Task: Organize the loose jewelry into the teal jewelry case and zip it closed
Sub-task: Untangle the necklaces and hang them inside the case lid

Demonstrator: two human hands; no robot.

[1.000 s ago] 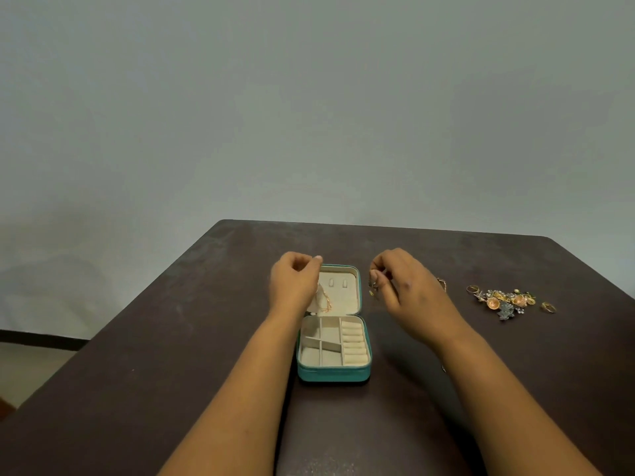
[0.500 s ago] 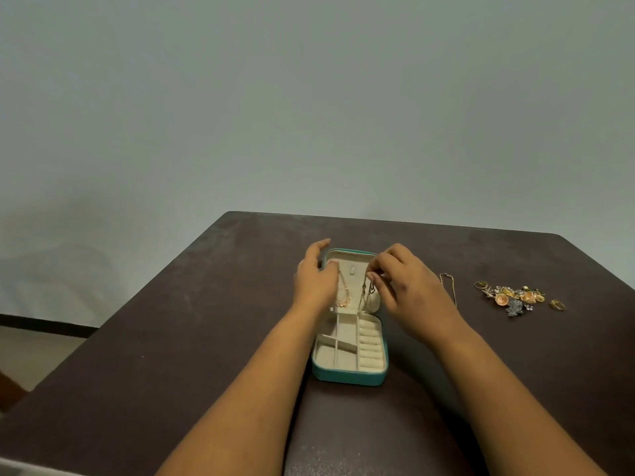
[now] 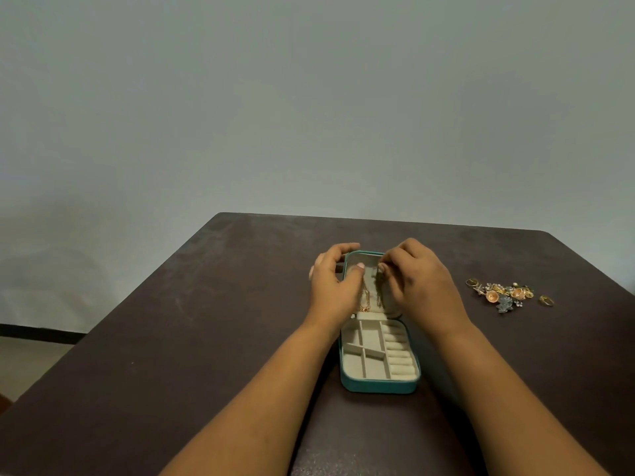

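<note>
Teal jewelry case [image 3: 378, 383] open on dark bench [image 3: 206, 338], lid upright. Left hand [image 3: 335, 285] grips the lid's left edge, thumb on the lining; right hand [image 3: 417, 280] pinches a gold chain [image 3: 378, 293] against the lid lining, beside a rose-gold necklace [image 3: 364, 302]. Loose jewelry pile [image 3: 507, 295] lies well apart, to the right.

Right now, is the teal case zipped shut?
No. The teal case lies open, lid up, its cream compartments exposed, while both hands work at the lid.
</note>
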